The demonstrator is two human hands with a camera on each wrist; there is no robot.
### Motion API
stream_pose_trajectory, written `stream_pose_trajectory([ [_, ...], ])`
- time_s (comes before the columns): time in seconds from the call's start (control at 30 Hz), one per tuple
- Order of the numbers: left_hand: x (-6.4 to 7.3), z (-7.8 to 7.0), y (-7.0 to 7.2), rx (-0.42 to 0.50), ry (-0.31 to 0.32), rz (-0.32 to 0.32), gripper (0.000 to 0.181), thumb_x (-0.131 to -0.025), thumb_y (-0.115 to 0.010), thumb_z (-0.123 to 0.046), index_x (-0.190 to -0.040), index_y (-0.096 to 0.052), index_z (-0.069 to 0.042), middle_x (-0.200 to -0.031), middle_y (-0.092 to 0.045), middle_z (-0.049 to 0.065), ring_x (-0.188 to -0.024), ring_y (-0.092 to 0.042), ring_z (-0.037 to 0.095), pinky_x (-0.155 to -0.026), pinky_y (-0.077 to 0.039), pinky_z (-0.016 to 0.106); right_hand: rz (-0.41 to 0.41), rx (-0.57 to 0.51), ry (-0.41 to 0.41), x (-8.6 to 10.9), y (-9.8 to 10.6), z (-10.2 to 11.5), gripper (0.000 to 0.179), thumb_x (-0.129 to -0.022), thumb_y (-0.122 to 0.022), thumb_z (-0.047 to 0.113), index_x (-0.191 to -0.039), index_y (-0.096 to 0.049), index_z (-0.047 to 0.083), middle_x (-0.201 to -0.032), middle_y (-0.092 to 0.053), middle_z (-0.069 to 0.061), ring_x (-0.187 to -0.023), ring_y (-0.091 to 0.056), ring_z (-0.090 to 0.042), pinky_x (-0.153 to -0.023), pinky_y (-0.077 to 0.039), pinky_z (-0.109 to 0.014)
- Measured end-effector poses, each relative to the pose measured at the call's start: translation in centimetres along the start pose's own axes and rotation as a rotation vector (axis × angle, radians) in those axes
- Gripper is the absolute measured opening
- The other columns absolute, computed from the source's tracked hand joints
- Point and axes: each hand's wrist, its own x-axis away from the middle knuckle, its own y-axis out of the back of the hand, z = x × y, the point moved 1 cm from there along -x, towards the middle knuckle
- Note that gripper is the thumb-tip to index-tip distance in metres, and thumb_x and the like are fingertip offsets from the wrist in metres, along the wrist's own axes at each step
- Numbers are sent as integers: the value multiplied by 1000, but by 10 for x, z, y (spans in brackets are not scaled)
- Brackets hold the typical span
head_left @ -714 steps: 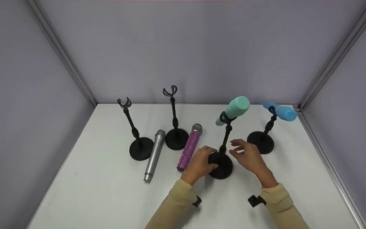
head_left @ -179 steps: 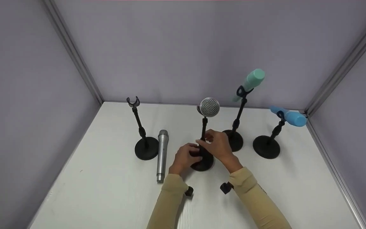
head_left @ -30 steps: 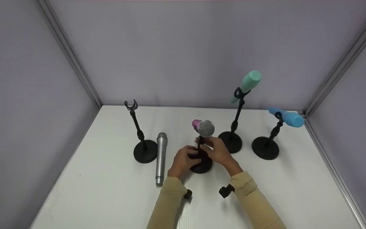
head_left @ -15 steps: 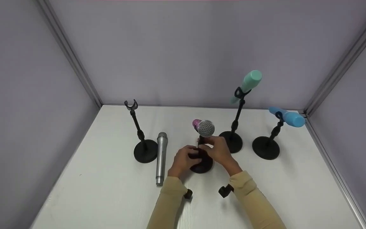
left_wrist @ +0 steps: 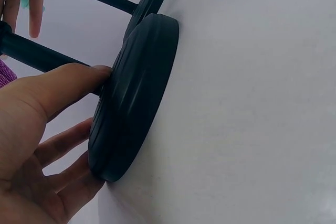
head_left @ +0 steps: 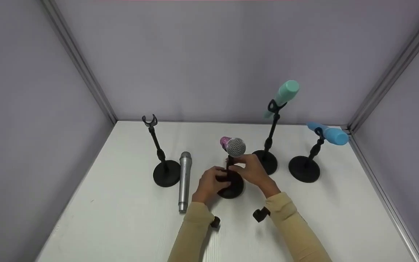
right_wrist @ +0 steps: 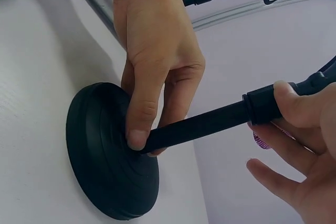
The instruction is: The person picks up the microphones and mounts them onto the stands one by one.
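A pink-purple glitter microphone [head_left: 236, 147] with a silver mesh head sits in the clip of a black microphone stand [head_left: 235, 188] at mid-table. My left hand [head_left: 208, 182] holds that stand low down. The left wrist view shows its thumb on top of the round base [left_wrist: 139, 98] beside the pole, other fingers at the rim. Higher up, my right hand [head_left: 252, 169] pinches the pole's collar [right_wrist: 262, 104] between thumb and fingers. The microphone's head hangs right above the right fingers. Its grip is mostly hidden behind the head.
Left of the hands, a silver microphone [head_left: 184, 182] lies beside a stand with a bare clip [head_left: 166, 174]. To the right, mint-green [head_left: 287, 91] and blue [head_left: 335, 135] microphones rest in their stands. Grey walls [head_left: 209, 62] close off the white table's back and sides.
The purple microphone, lying on the table in the oldest frame, is now in the middle stand's clip. Since six seconds ago that stand has become shorter. Lately my right wrist has shifted slightly right.
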Motion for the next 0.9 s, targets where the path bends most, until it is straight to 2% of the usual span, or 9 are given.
stream_pose_trajectory([
  [0.2, 2, -2, 2, -31, -11, 4, 33, -85, -85, -24, -115, -79, -12, -134, -68, 5, -126, -63, 27, -109, -51, 46, -51, -8, -47, 1, -5, 2, 20, -84, -79, -4, -104, -76, -5, -99, -79, -19, -91, -78, -31, -86, -63, -44],
  [0.43, 1, -3, 3, -19, 1, -3, 32, -86, -85, -23, -115, -79, -11, -134, -68, 5, -126, -64, 27, -109, -51, 46, -121, 27, -55, 0, -8, 3, 18, -80, -83, -4, -97, -79, -6, -91, -80, -18, -88, -79, -31, -79, -65, -41],
  [0.77, 3, -6, 4, -36, -46, -19, 30, -83, -86, -20, -111, -80, -9, -130, -70, 9, -123, -66, 31, -106, -52, 49, -163, 36, -51, 2, -11, 3, 13, -80, -83, -3, -92, -81, -3, -88, -80, -15, -88, -79, -30, -75, -65, -39],
  [0.9, 4, -7, 3, -37, -35, -27, 29, -84, -86, -21, -111, -81, -11, -131, -70, 7, -123, -66, 29, -107, -52, 48, -165, 23, -72, 4, -13, 3, 13, -81, -82, -4, -94, -80, -3, -89, -80, -16, -89, -79, -29, -76, -65, -38],
])
